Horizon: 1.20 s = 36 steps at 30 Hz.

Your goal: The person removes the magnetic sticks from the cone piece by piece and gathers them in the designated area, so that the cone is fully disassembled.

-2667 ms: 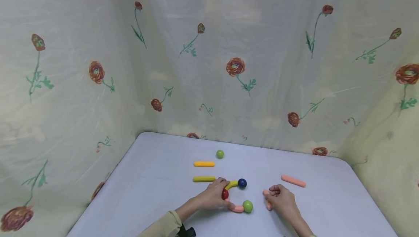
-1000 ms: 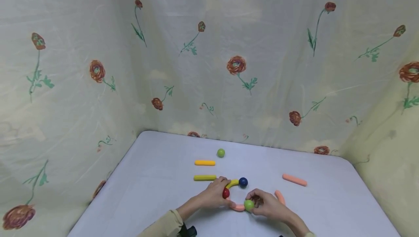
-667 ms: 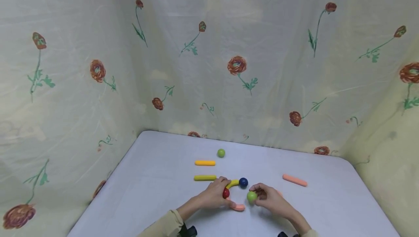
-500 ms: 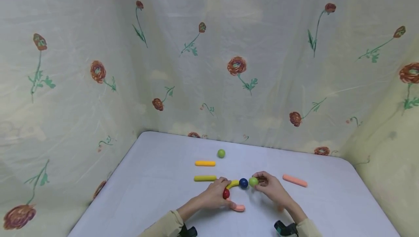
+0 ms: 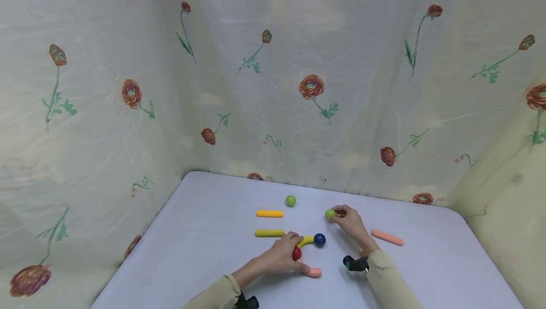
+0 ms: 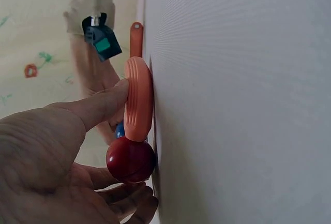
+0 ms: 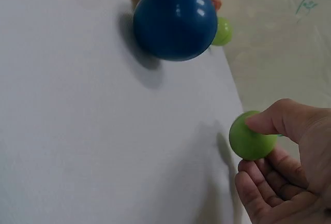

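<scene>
My left hand (image 5: pixel 279 257) holds a joined toy chain of balls and curved sticks low at the table. Its thumb presses the pink curved stick (image 6: pixel 138 100), and its fingers reach behind the red ball (image 6: pixel 131 160). From the red ball a yellow curved stick (image 5: pixel 305 240) runs to a dark blue ball (image 5: pixel 319 240). Farther back, my right hand (image 5: pixel 350 222) pinches a green ball (image 7: pixel 251 136) between thumb and fingers, apart from the chain. The free end of the pink curved stick carries no ball.
Toward the back lie a second green ball (image 5: pixel 290 200), an orange stick (image 5: pixel 269 213) and a yellow straight stick (image 5: pixel 269 233). A pink straight stick (image 5: pixel 387 237) lies right of my right hand. Another pink stick (image 5: pixel 363 253) is mostly hidden under that forearm. Flowered cloth (image 5: pixel 273 86) surrounds the white table (image 5: pixel 204 233).
My right hand left the loose pink curved stick, took the green ball off the chain's pink end, and carried it past the blue ball toward the back. My left hand stayed in place.
</scene>
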Motion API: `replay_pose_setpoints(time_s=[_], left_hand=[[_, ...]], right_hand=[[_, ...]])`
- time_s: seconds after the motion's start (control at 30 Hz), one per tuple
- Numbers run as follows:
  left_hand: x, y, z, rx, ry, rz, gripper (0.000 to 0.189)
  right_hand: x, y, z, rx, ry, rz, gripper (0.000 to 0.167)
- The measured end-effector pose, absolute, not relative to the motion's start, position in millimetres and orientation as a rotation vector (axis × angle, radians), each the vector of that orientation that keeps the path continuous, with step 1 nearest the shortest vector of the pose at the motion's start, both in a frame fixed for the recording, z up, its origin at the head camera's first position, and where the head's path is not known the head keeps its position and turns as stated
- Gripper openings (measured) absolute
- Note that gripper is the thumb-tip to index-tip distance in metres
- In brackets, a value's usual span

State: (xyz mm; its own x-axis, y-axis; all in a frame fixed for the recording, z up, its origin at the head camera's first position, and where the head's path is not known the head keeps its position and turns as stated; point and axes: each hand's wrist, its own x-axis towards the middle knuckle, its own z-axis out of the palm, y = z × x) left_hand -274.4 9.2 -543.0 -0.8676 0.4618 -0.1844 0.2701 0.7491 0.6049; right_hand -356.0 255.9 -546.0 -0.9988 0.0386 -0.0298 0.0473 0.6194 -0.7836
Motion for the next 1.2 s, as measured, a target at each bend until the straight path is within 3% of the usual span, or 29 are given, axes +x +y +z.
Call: replay_pose_setpoints(time_s=[0.23,0.47,0.57,0.77,0.9,1.2], left_hand=[[-275,10,-541,0.546,2.629,0.822,0.085],[-273,10,-540,0.555,2.607,0.824,0.084],[-279,8,-539,0.567,2.589,0.878,0.072],[-303,12,-530,0.589,2.606,1.078,0.03],[-318,18,-527,0.586,2.63,1.06,0.011],[-325,24,-527,0.567,2.613,0.981,0.015]], right_hand=[[-359,254,-549,0.112,2.786,-1.372,0.039],[-350,256,-543,0.084,2.869,-1.309,0.052],[-336,249,-536,-0.019,2.951,-1.312,0.045],[-287,227,-527,-0.304,2.912,-1.267,0.023],[-261,214,-530,-0.481,2.692,-1.203,0.022],[-239,216,-542,-0.717,2.587,-1.122,0.017]])
